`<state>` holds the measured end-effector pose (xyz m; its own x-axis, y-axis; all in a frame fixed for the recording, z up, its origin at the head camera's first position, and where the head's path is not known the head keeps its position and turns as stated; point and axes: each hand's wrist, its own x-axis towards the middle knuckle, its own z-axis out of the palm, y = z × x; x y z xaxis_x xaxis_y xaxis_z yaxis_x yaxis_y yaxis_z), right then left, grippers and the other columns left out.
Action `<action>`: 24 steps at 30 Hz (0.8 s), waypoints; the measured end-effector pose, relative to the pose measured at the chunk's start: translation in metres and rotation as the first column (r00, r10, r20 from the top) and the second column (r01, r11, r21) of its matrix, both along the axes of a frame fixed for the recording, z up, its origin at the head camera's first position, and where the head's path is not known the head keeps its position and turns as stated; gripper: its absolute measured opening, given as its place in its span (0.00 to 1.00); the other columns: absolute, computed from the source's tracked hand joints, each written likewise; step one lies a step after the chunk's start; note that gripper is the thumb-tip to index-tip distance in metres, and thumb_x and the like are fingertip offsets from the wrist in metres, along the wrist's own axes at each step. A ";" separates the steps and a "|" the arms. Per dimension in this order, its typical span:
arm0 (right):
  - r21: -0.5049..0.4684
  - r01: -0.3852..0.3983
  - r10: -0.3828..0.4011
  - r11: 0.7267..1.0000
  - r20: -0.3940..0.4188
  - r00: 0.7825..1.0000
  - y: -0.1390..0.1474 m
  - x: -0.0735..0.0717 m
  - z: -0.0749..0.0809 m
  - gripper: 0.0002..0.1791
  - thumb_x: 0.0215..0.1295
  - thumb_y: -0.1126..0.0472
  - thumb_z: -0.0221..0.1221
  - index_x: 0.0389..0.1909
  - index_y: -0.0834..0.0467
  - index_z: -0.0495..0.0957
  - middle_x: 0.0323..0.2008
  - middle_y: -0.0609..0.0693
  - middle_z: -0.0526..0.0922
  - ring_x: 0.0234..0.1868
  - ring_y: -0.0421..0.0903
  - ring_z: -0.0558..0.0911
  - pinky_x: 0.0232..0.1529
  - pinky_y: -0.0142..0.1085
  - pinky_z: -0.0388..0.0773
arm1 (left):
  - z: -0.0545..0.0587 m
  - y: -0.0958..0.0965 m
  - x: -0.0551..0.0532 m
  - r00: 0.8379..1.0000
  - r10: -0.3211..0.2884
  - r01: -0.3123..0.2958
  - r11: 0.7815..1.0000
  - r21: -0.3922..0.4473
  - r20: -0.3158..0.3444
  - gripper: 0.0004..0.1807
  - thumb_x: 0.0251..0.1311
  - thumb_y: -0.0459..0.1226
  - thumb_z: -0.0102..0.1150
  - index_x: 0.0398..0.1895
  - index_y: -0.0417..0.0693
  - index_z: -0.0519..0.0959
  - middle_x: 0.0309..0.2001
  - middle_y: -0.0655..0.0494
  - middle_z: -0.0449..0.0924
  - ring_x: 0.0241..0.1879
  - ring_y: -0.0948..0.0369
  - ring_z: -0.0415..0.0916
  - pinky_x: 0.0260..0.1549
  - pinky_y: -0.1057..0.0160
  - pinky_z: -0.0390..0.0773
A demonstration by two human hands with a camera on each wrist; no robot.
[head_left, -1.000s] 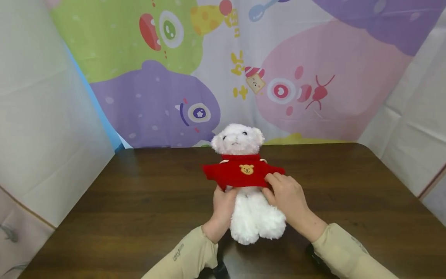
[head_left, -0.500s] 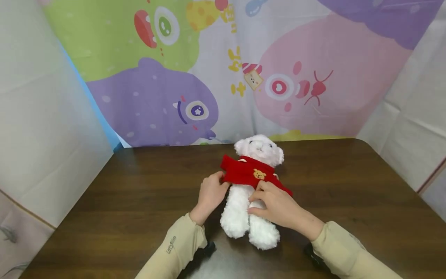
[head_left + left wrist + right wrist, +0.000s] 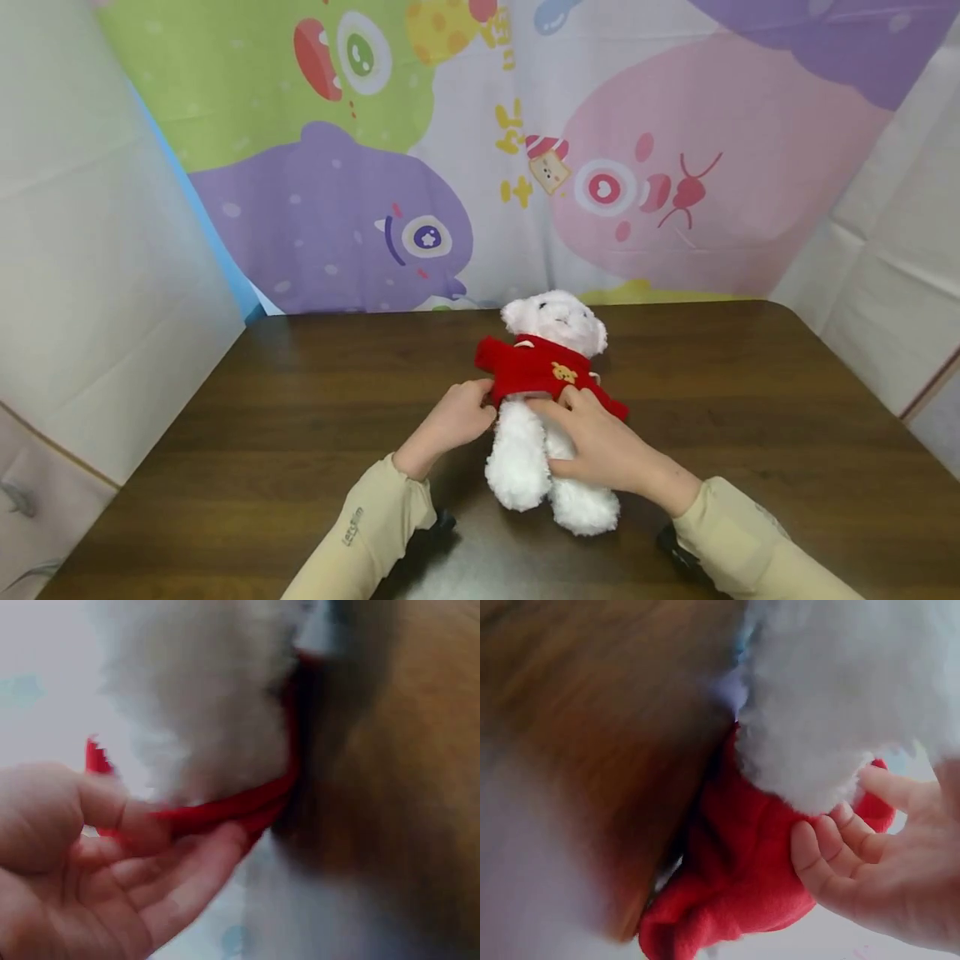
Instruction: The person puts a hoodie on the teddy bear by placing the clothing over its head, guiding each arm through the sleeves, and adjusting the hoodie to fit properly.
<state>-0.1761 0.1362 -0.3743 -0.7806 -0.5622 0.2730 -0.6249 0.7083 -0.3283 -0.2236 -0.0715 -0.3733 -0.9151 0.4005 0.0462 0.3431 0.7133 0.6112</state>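
Observation:
A white plush bear [image 3: 517,458] lies on its back in the head view, head away from me and legs toward me. It wears a red sweater [image 3: 517,371] with a small bear-face patch on the front. My left hand [image 3: 459,415] pinches the sweater's lower hem at the bear's side; in the left wrist view the red hem [image 3: 225,810] runs between thumb and fingers. Over the bear's legs, my right hand [image 3: 600,442] has its fingers curled at the front hem, close to the patch. Fur and the sweater [image 3: 750,855] fill much of the right wrist view.
The bear lies on a dark brown wooden table [image 3: 337,367]. Behind it hangs a cartoon-printed cloth [image 3: 510,242], with pale panels [image 3: 97,250] at the sides. Black straps [image 3: 442,523] show under both sleeves.
The bear has gone from head raised at mid-table to lying tilted, head to the right. My left hand has shifted to the side hem; my right hand has moved inward to the front hem.

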 end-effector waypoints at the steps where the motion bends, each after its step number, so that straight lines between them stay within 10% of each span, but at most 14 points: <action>1: 0.001 -0.014 0.014 1.000 -0.007 1.000 0.000 0.000 0.000 0.34 0.44 0.57 0.66 0.57 0.53 0.68 0.37 0.47 0.69 0.40 0.41 0.65 0.32 0.30 0.70 | 0.002 -0.001 0.001 1.000 0.006 -0.006 1.000 0.002 0.012 0.07 0.54 0.32 0.48 0.35 0.41 0.73 0.22 0.54 0.73 0.17 0.62 0.63 0.18 0.67 0.66; 5: -0.115 0.015 -0.014 0.993 0.010 1.000 -0.001 -0.003 0.002 0.30 0.44 0.63 0.66 0.50 0.59 0.66 0.35 0.48 0.69 0.37 0.41 0.67 0.34 0.30 0.71 | 0.006 -0.002 0.003 1.000 0.023 -0.023 1.000 0.008 0.002 0.09 0.53 0.38 0.52 0.35 0.42 0.75 0.29 0.55 0.79 0.23 0.62 0.70 0.23 0.66 0.71; 9: -0.265 0.106 -0.088 0.958 0.081 0.993 0.000 -0.007 0.007 0.35 0.47 0.63 0.66 0.53 0.62 0.56 0.31 0.48 0.69 0.29 0.40 0.70 0.31 0.30 0.71 | 0.009 0.000 0.004 0.986 0.026 -0.049 0.990 0.135 0.168 0.13 0.56 0.42 0.51 0.39 0.41 0.74 0.32 0.52 0.79 0.29 0.57 0.75 0.31 0.63 0.75; 14: -0.242 0.149 -0.124 0.959 0.115 0.986 -0.003 -0.017 0.007 0.21 0.54 0.58 0.63 0.48 0.59 0.69 0.21 0.43 0.69 0.20 0.37 0.67 0.23 0.29 0.67 | 0.010 0.004 0.004 0.898 -0.026 -0.130 0.938 0.322 0.439 0.25 0.59 0.53 0.49 0.45 0.40 0.69 0.39 0.49 0.75 0.35 0.55 0.76 0.42 0.59 0.77; 19: -0.206 0.078 -0.070 0.976 0.044 0.997 -0.010 -0.029 0.007 0.05 0.55 0.60 0.62 0.33 0.55 0.78 0.23 0.42 0.71 0.25 0.37 0.68 0.29 0.31 0.69 | 0.002 0.003 -0.001 0.825 -0.066 -0.241 0.858 0.455 0.561 0.30 0.60 0.53 0.46 0.56 0.39 0.63 0.43 0.49 0.71 0.38 0.56 0.72 0.49 0.55 0.73; 24: -0.138 -0.072 0.078 0.988 0.036 0.996 -0.010 -0.034 0.010 0.04 0.52 0.58 0.64 0.29 0.52 0.81 0.31 0.45 0.69 0.37 0.42 0.65 0.37 0.36 0.62 | -0.008 0.006 -0.001 0.840 -0.096 -0.219 0.841 0.495 0.534 0.31 0.60 0.50 0.51 0.61 0.45 0.58 0.57 0.50 0.66 0.52 0.54 0.67 0.53 0.51 0.68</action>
